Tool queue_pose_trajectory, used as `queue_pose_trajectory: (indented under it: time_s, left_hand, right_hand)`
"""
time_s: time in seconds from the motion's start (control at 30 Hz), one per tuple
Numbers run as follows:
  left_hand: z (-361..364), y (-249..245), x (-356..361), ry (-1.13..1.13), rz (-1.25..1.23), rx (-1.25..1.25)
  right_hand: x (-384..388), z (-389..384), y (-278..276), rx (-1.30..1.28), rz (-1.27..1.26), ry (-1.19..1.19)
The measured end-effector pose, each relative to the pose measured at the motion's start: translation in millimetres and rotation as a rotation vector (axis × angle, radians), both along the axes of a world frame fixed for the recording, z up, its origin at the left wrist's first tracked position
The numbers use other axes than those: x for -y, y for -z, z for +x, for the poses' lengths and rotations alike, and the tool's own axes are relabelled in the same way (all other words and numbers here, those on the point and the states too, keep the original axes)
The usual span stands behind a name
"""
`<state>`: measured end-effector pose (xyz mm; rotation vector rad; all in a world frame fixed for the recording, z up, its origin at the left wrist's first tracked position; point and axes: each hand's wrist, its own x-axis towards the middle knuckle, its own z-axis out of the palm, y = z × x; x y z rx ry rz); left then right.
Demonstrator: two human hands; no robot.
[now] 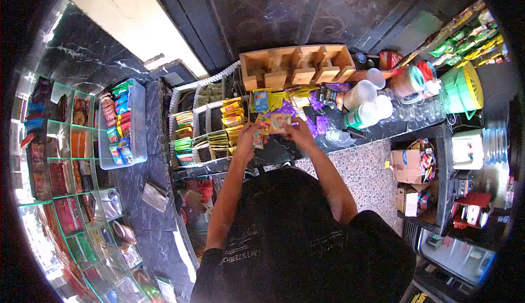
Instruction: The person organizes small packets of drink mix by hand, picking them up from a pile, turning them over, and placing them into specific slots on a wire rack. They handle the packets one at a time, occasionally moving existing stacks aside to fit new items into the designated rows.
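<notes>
Both hands meet over the front part of the dark counter. My left hand [251,135] is closed on a small green and red sachet [257,138]. Closed on the edge of a pale sachet [280,123] is my right hand [298,132], just to the right. Another colourful sachet [263,122] shows between the hands. Behind them lie yellow packets [278,98], a blue packet [261,100] and purple packets [322,124]. The wooden compartment box [297,73] stands at the back of the counter. Print on the held sachets is too small to read.
White wire baskets [190,100] with upright sachets stand left of the hands. Farther left is a clear plastic bin [141,133] of packets. Plastic tubs [361,95] and glasses stand at the right. A cardboard box [407,166] sits on a lower right shelf.
</notes>
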<state>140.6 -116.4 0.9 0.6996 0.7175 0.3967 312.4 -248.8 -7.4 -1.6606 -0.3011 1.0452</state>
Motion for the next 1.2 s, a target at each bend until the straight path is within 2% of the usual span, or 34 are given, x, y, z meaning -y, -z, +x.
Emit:
queue_pose_trajectory:
  time_s: [0.03,0.13,0.17,0.2,0.23,0.27,0.3,0.33,0.37,0.4,0.43,0.47,0.5,0.57,0.63,0.67,0.7,0.77,0.8,0.83,0.9,0.93,0.97,1.0,1.03,1.07,1.13,1.2]
  left_hand:
    - [3.6,0.2,1.6,0.072,-0.021,-0.008]
    - [15.6,-26.5,15.9,0.103,-0.013,0.014]
    - [17.2,-26.3,16.9,0.11,-0.013,0.015]
    - [18.6,-24.6,17.3,0.097,0.008,0.048]
    - [19.1,-24.1,17.4,0.082,0.03,0.08]
    - [18.6,-23.6,17.9,0.082,0.031,0.08]
    - [18.2,-23.5,18.9,0.088,-0.028,0.117]
    - [17.6,-23.2,19.9,0.094,-0.088,0.153]
    - [17.2,-23.1,19.0,0.092,-0.087,0.154]
    - [16.1,-20.8,17.3,0.128,0.03,0.058]
    - [14.9,-18.0,16.8,0.161,0.146,-0.039]
    - [14.3,-13.7,18.1,0.159,0.143,-0.041]
    - [15.4,-9.0,19.7,0.12,0.11,-0.05]
    - [20.7,-5.2,21.8,0.091,0.079,-0.057]
    - [24.8,0.5,23.7,-0.095,-0.049,0.041]
    - [17.8,13.7,17.5,-0.059,-0.077,0.091]
    - [13.5,6.5,16.0,-0.052,-0.077,0.091]
    - [5.9,-26.6,13.6,0.02,-0.09,0.136]
    - [2.1,-38.0,12.2,0.057,-0.062,0.166]
    - [1.6,-41.2,13.2,0.055,-0.062,0.165]
    - [2.3,-45.0,15.8,0.132,0.157,-0.015]
    - [2.0,-44.1,19.1,0.158,0.209,-0.038]
    - [1.6,-44.0,19.6,0.158,0.21,-0.037]
    - [1.5,-41.3,19.0,0.232,0.386,-0.14]
    - [1.3,-38.0,18.9,0.306,0.562,-0.243]
    - [-0.1,-24.9,16.6,0.283,0.519,-0.163]
    - [-2.6,-25.6,16.3,0.246,0.43,-0.167]
    - [-4.3,-18.7,13.6,0.205,0.335,-0.173]
  right_hand:
    - [-3.8,-4.4,-10.8,0.0,-0.001,0.012]
    - [-12.2,-20.5,-35.4,-0.108,0.162,-0.044]
    - [-12.0,-20.0,-18.5,-0.107,0.162,-0.037]
    - [-14.2,-17.9,13.0,0.016,0.204,-0.064]
    - [-17.5,-19.9,9.7,0.138,0.245,-0.093]
    - [-9.2,-17.0,4.4,0.48,0.065,-0.121]
    - [-7.3,-13.8,2.1,0.481,0.067,-0.123]
    - [-5.6,-11.2,0.0,0.448,0.002,-0.025]
    - [-5.2,-9.4,-1.8,0.414,-0.062,0.073]
    - [-5.1,-11.1,-12.0,0.415,-0.061,0.071]
    - [-4.9,-16.3,-31.2,0.713,0.05,0.054]
    - [-4.3,-22.4,-47.6,1.009,0.163,0.036]
    - [-4.6,-28.2,-59.7,1.009,0.16,0.035]
    - [-8.3,-37.6,-75.4,1.298,0.218,-0.351]
    - [-10.6,-40.9,-62.7,1.291,0.226,-0.409]
    - [-10.6,-40.5,-55.2,1.283,0.24,-0.474]
    - [-11.3,-36.5,-43.1,1.284,0.236,-0.468]
    - [-17.5,-22.2,-16.1,0.846,-0.003,-0.314]
    - [-17.0,-13.7,-16.5,0.513,0.065,-0.254]
    - [-16.8,-14.3,-15.5,0.511,0.065,-0.256]
    - [-16.9,-15.4,-20.5,0.301,0.218,-0.019]
    - [-15.2,-15.4,-30.1,0.3,0.217,-0.021]
    - [-13.6,-13.9,-40.4,0.415,0.202,-0.203]
    - [-12.7,-11.6,-45.2,0.529,0.186,-0.383]
    - [-12.0,-8.4,-44.9,0.53,0.186,-0.38]
    - [-11.9,-5.0,-45.6,0.545,0.114,-0.422]
    - [-11.9,-1.1,-44.7,0.56,0.043,-0.462]
    - [-10.3,-0.2,-42.7,0.625,0.036,-0.269]
